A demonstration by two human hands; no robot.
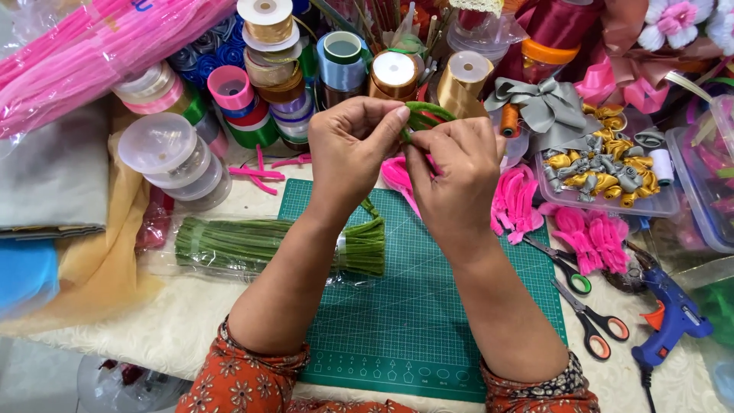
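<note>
Spools point(172, 157) stacked far left; green stems point(252, 243) bundled beside mat point(413, 306). Left hand point(353, 145) and right hand point(451, 164) both pinched on bent green stem point(427, 113), above mat. Scissors point(592, 325), glue gun point(673, 317) at right.

White-clothed table point(183, 321), green cutting mat point(413, 306), bundled green stems point(252, 243), two scissors point(589, 306), blue glue gun point(673, 317)

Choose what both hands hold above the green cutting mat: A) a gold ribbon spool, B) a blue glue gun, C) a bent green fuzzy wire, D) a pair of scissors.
C: the left hand and right hand pinch a bent green fuzzy wire between their fingers; the scissors and blue glue gun lie untouched.
</note>
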